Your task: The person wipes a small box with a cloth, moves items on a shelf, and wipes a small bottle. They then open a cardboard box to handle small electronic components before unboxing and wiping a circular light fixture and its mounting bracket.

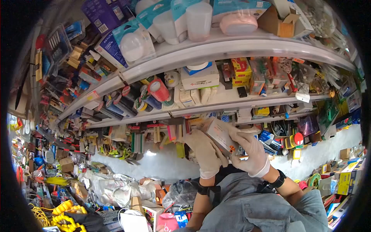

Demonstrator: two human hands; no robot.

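Observation:
A small white cardboard box (219, 134) with orange and dark print near its lower right end is held up in front of my body. My left hand (206, 151), in a whitish glove, grips its left side, and part of that hand is hidden. Against the right side, my right hand (250, 152), gloved too, wraps its fingers round the box's edge and lower corner. The hands are close together, just in front of the lower shelves.
A curved upper shelf (247, 49) carries packaged lamps. On the shelf below stand tape rolls (158, 89) and a white carton (199, 76). Lower racks hold tools and small packs. Plastic-wrapped goods (112, 187) and a yellow chain (67, 214) lie at the lower left.

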